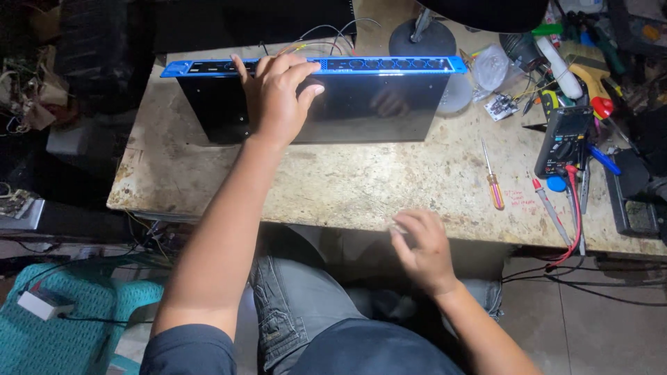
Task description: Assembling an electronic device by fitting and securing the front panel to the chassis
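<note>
The right hand is nearest, at the front edge of the table. It is blurry. Its fingers are bent and seem to pinch something tiny, but I cannot tell what, or if anything is in there at all. If it is a small part like a screw, I think it could slip out and fall to the floor below, where it would be hard to find.

Farther back, the left hand lies open and flat on the box, with its fingertips over the blue front strip. It presses down and does not grip. The box is black and flat and sits at the back middle of the table, with thin wires coming out behind it. I think a hard push could slide the box back and tug those wires loose. It could also bump the lamp base just behind it.

To the right lie a screwdriver with a yellow handle and a meter with a red lead that hangs off the table edge. A knee could catch that lead and drag the meter down, I think.

Counting: two hands, one box, one screwdriver on the bare table, one meter. The tools piled at the far right are too jumbled to count.
</note>
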